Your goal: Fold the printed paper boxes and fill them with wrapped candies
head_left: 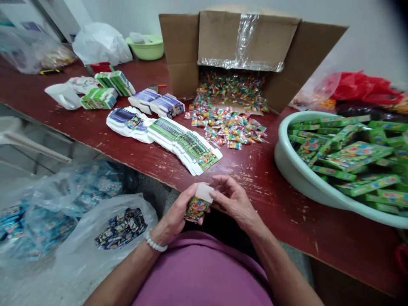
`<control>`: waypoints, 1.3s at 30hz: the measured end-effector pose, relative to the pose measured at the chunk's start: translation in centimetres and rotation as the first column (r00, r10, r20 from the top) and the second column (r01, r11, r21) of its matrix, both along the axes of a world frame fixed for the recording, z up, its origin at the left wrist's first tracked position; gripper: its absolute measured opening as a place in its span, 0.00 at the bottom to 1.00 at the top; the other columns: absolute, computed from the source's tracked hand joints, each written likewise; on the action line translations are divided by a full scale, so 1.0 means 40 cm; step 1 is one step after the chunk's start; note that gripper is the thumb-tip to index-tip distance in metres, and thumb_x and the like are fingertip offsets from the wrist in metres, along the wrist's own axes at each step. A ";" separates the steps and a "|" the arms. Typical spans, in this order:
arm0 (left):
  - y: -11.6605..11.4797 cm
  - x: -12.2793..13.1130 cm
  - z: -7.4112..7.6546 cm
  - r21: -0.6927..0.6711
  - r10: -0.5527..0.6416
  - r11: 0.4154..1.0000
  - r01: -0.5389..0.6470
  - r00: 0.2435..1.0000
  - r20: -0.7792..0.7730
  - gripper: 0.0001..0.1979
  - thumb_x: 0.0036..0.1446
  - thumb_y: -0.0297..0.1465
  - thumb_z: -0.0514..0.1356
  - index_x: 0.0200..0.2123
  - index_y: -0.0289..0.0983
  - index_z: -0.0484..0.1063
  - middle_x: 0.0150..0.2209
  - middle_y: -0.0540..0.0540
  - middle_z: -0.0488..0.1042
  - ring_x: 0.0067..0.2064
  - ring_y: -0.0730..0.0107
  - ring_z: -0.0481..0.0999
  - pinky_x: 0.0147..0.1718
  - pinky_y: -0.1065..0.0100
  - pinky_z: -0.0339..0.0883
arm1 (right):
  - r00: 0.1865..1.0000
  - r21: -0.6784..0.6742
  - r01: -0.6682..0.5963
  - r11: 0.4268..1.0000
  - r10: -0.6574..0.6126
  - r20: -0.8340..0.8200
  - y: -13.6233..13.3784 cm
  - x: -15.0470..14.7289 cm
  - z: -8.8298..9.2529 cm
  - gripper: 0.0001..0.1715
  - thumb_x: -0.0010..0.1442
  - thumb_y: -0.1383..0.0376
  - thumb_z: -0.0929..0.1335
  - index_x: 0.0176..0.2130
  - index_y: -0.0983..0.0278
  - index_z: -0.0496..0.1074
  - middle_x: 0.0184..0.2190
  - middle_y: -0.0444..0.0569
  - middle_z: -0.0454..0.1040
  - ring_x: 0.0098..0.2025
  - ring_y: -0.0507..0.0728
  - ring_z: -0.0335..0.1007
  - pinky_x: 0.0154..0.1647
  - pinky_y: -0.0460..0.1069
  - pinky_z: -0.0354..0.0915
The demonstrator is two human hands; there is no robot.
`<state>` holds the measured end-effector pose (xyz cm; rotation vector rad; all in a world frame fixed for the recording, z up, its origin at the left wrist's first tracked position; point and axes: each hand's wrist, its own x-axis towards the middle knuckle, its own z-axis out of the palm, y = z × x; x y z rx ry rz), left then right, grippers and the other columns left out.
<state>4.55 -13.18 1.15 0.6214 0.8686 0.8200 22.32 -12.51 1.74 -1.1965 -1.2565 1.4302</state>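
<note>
My left hand (181, 209), a beaded bracelet at its wrist, is closed around a small green candy box (196, 208) held upright over the table's front edge. The box's white top flap stands up. My right hand (232, 197) pinches at that flap from the right, thumb against it and the other fingers curled. Just beyond my hands, a fanned row of flat green cartons (183, 142) lies on the table, with purple flat cartons (127, 123) at its left end. Behind it is a spread of small wrapped candies (231, 127).
An open cardboard box (248, 40) spills candies onto the red table (255, 178). At right stands a pale basin (282, 155) full of green boxes. Bundled cartons (98, 98) and a white mug (63, 96) sit at left. Bags of packets (123, 227) lie below the left edge.
</note>
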 end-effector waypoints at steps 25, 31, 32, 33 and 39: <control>-0.007 0.029 -0.018 -0.128 -0.006 0.992 0.012 0.999 0.053 0.35 0.62 0.56 0.51 0.61 0.37 0.68 0.30 0.43 0.80 0.18 0.71 0.73 0.15 0.72 0.66 | 0.986 -0.094 -0.090 0.991 0.076 -0.146 0.002 -0.026 -0.011 0.16 0.56 0.54 0.75 0.32 0.65 0.77 0.38 0.51 0.80 0.22 0.50 0.68 0.23 0.47 0.68; 0.006 0.024 0.004 -0.185 0.028 0.983 -0.018 0.998 0.050 0.28 0.62 0.48 0.58 0.57 0.35 0.73 0.30 0.44 0.80 0.19 0.71 0.73 0.14 0.71 0.67 | 0.997 0.104 -0.067 0.992 0.064 0.038 -0.013 -0.024 0.014 0.10 0.62 0.59 0.70 0.34 0.63 0.78 0.40 0.49 0.80 0.32 0.53 0.73 0.35 0.49 0.71; 0.007 0.025 0.011 -0.211 0.050 0.977 -0.040 0.998 0.045 0.25 0.62 0.44 0.59 0.55 0.35 0.74 0.32 0.44 0.80 0.19 0.70 0.74 0.14 0.71 0.68 | 0.993 0.168 -0.079 0.983 0.062 0.103 -0.021 -0.026 0.016 0.09 0.64 0.61 0.69 0.35 0.61 0.78 0.41 0.48 0.79 0.37 0.54 0.74 0.42 0.50 0.71; 0.010 0.026 0.015 -0.242 0.076 0.968 -0.064 0.996 0.041 0.22 0.62 0.41 0.60 0.55 0.35 0.74 0.33 0.44 0.81 0.20 0.69 0.75 0.14 0.70 0.69 | 0.986 0.227 -0.090 0.970 0.054 0.160 -0.030 -0.027 0.016 0.08 0.65 0.61 0.68 0.38 0.60 0.78 0.42 0.48 0.79 0.42 0.55 0.74 0.48 0.52 0.70; 0.033 0.059 0.011 -0.352 0.219 0.915 -0.196 0.975 0.026 0.17 0.62 0.30 0.57 0.53 0.37 0.75 0.42 0.44 0.81 0.35 0.65 0.82 0.34 0.66 0.78 | 0.886 0.432 -0.177 0.884 -0.049 0.462 -0.051 -0.029 -0.022 0.44 0.46 0.55 0.80 0.58 0.59 0.66 0.56 0.55 0.70 0.56 0.64 0.66 0.57 0.59 0.64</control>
